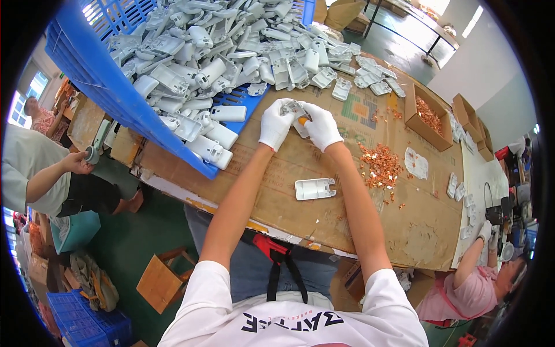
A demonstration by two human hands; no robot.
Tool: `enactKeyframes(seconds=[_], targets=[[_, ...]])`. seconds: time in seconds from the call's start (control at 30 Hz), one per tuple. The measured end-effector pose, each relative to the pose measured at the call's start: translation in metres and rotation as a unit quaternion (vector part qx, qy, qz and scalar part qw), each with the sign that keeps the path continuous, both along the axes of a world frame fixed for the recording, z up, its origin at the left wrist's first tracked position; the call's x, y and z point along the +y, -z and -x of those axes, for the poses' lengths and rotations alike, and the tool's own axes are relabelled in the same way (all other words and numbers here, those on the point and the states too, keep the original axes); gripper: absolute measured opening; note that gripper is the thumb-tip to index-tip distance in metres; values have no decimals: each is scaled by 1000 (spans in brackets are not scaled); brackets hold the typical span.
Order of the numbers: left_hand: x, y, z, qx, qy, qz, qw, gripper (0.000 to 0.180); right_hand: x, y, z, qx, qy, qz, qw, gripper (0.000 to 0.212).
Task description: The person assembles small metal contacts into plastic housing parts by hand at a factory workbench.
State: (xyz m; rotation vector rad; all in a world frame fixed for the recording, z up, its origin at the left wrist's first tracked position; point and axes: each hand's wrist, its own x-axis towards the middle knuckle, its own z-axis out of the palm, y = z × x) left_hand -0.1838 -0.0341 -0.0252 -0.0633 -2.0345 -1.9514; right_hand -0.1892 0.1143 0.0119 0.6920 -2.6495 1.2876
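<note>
Both my hands wear white gloves and meet over the cardboard-covered table. My left hand (276, 123) is closed on a light grey plastic housing (299, 109), holding it tilted. Close beside it, my right hand (319, 125) has its fingers bent round a small orange object (303, 121) against the housing; its kind is mostly hidden by the glove. Nearer to me a white plastic shell (315, 188) lies with its hollow side up. To the right of my right hand is a heap of small copper-coloured metal pieces (380, 166).
A blue crate (130, 104) at the left spills a large pile of grey-white plastic housings (196, 75). A cardboard box (428, 118) of copper-coloured pieces stands at the right, near a crumpled plastic bag (416, 163). One person (40, 168) is at the left, another (471, 289) at the right.
</note>
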Motion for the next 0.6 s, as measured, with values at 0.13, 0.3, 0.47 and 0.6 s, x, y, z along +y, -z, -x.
enactKeyframes(seconds=[0.13, 0.3, 0.47, 0.6], targets=[[0, 1, 2, 10, -4, -3, 1000, 24, -2, -2, -1, -7, 1, -1, 1000, 40], [0, 4, 2, -3, -29, 11, 1000, 23, -3, -1, -1, 12, -8, 0, 1000, 38], [-2, 5, 5, -8, -15, -15, 1000, 20, -5, 3, 2, 44, -11, -25, 999, 37], [2, 7, 3, 22, -16, 34, 999, 13, -3, 13, 1, 73, -2, -46, 996, 36]])
